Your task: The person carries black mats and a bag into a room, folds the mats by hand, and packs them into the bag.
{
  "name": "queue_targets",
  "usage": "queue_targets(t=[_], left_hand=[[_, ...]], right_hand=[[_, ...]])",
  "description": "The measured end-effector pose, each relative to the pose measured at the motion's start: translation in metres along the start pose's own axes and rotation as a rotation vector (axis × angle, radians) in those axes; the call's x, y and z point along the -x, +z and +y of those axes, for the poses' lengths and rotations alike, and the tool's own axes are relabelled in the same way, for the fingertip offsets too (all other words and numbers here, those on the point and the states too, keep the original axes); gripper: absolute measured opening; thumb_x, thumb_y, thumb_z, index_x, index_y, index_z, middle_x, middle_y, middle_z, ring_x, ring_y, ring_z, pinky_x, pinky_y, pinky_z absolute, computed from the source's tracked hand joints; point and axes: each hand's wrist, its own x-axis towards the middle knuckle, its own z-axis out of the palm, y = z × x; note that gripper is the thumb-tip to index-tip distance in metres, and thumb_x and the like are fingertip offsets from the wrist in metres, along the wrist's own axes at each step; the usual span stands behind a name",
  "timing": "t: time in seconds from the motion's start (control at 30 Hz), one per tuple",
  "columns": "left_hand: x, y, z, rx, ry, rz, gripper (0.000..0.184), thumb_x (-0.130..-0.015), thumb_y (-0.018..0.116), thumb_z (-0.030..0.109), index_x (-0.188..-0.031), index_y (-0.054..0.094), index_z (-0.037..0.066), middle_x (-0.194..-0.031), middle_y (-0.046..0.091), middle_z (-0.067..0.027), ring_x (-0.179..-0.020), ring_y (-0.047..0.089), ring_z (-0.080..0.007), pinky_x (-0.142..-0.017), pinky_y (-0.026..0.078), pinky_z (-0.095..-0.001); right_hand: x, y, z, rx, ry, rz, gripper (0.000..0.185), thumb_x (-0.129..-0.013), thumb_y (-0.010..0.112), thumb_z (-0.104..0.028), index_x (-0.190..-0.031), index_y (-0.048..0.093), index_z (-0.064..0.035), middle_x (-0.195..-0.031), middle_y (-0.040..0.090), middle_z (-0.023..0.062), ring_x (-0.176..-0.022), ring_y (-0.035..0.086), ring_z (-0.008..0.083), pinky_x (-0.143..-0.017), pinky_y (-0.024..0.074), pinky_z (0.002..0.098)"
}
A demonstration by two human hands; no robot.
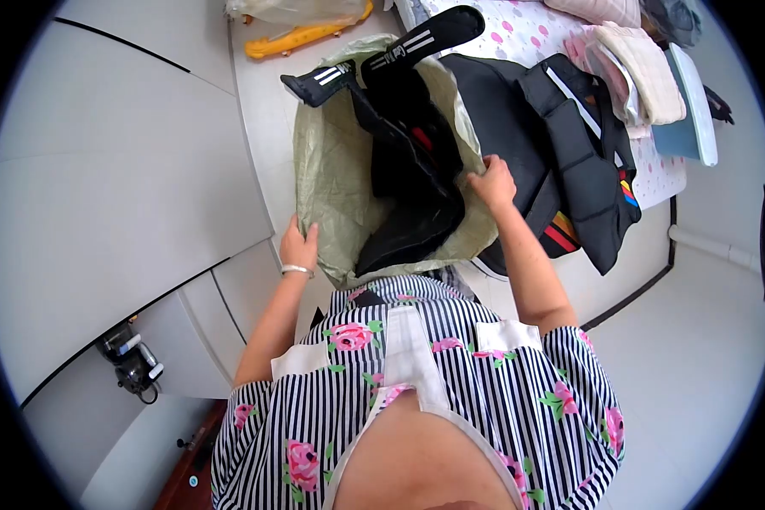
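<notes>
A large pale green woven sack (336, 178) stands open in front of me, its mouth facing up. My left hand (298, 245) grips its rim on the left, thumb inside. On the right side, my right hand (492, 183) pinches the opposite edge. Black padded gear (412, 212) fills part of the sack, with a small red patch showing. Two black straps with white stripes, a longer strap (425, 40) and a shorter strap (321, 83), stick out over the far rim. What lies deeper in the sack is hidden.
Right of the sack, black padded vests (582, 161) with coloured stripes lie on a bed with a dotted sheet (518, 30). Folded cloths (637, 72) and a light blue board (691, 106) are beyond them. White cabinets (127, 170) line the left; a yellow object (306, 36) lies at the top.
</notes>
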Motion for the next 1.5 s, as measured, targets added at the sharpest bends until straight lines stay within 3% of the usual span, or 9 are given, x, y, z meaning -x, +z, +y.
queue_targets(t=[0.2,0.27,0.5,0.8,0.9,1.0,1.17,1.27,1.5], left_hand=[[-0.048,0.002,0.005,0.300,-0.071,-0.077,0.046,-0.090,0.054,0.032,-0.112,0.052,-0.008,-0.098,0.064,-0.0222,-0.094,0.061,-0.0325,-0.084,0.045,-0.0397],[-0.090,0.010,0.019,0.211,-0.076,0.309,0.048,-0.091,0.055,0.034,-0.109,0.053,-0.010,-0.096,0.063,-0.0184,-0.089,0.061,-0.0263,-0.083,0.046,-0.0373],[-0.119,-0.069,0.152,1.056,-0.101,-0.252,0.050,-0.092,0.055,0.037,-0.116,0.052,-0.007,-0.109,0.060,-0.0135,-0.103,0.055,-0.0184,-0.091,0.043,-0.0348],[-0.082,0.048,0.134,0.619,-0.288,-0.067,0.057,-0.092,0.053,0.039,-0.129,0.043,-0.004,-0.126,0.051,-0.0131,-0.117,0.048,-0.0229,-0.098,0.038,-0.0350],[-0.090,0.024,0.149,1.081,-0.180,-0.309,0.046,-0.094,0.051,0.034,-0.122,0.048,-0.003,-0.117,0.057,-0.0157,-0.099,0.059,-0.0271,-0.085,0.050,-0.0385],[-0.098,0.023,0.164,1.048,-0.089,-0.359,0.045,-0.095,0.049,0.034,-0.120,0.048,-0.003,-0.117,0.057,-0.0156,-0.099,0.060,-0.0265,-0.084,0.050,-0.0378],[-0.087,0.066,0.153,0.810,-0.135,-0.332,0.047,-0.096,0.046,0.036,-0.123,0.048,-0.003,-0.117,0.056,-0.0127,-0.103,0.056,-0.0237,-0.089,0.046,-0.0366],[-0.084,0.069,0.132,0.875,-0.113,-0.376,0.049,-0.096,0.047,0.038,-0.123,0.047,-0.003,-0.118,0.055,-0.0131,-0.104,0.056,-0.0238,-0.089,0.046,-0.0364],[-0.097,0.039,0.058,0.729,-0.292,-0.203,0.053,-0.095,0.047,0.038,-0.128,0.043,-0.004,-0.124,0.053,-0.0144,-0.107,0.054,-0.0248,-0.091,0.044,-0.0364]], right_hand=[[-0.008,0.002,0.014,-0.291,-0.211,0.183,0.012,-0.081,0.055,-0.014,-0.088,0.055,-0.0044,-0.083,0.060,0.0224,-0.087,0.056,0.0438,-0.074,0.0450,0.0488],[-0.046,-0.030,-0.021,-0.393,-0.274,0.265,0.012,-0.080,0.053,-0.013,-0.086,0.056,-0.0030,-0.086,0.059,0.0225,-0.086,0.054,0.0450,-0.072,0.0435,0.0483],[-0.129,-0.080,-0.078,-0.706,-0.187,0.353,0.024,-0.078,0.059,-0.015,-0.096,0.065,0.0000,-0.086,0.064,0.0252,-0.087,0.062,0.0393,-0.076,0.0479,0.0426],[-0.125,-0.026,-0.103,-0.581,-0.091,0.160,0.035,-0.076,0.061,-0.019,-0.109,0.065,-0.0094,-0.109,0.063,0.0167,-0.102,0.060,0.0308,-0.090,0.0466,0.0389],[-0.118,-0.045,-0.128,-0.718,0.042,0.295,0.032,-0.074,0.064,-0.018,-0.105,0.067,-0.0102,-0.100,0.065,0.0169,-0.096,0.061,0.0342,-0.086,0.0482,0.0415],[-0.117,-0.039,-0.135,-0.877,0.041,0.311,0.029,-0.075,0.066,-0.016,-0.103,0.067,-0.0091,-0.098,0.066,0.0171,-0.093,0.061,0.0359,-0.082,0.0485,0.0428],[-0.093,-0.011,-0.119,-0.864,-0.083,0.144,0.030,-0.076,0.066,-0.020,-0.103,0.066,-0.0094,-0.093,0.066,0.0151,-0.091,0.062,0.0322,-0.079,0.0496,0.0417],[-0.055,-0.014,-0.090,-1.088,-0.336,0.006,0.054,-0.076,0.068,-0.032,-0.123,0.055,-0.0097,-0.099,0.064,0.0124,-0.087,0.063,0.0260,-0.080,0.0490,0.0359],[0.020,-0.021,0.103,-0.174,0.290,0.107,0.067,-0.072,0.071,-0.038,-0.127,0.046,-0.0093,-0.124,0.049,0.0140,-0.116,0.049,0.0304,-0.094,0.0437,0.0431]])
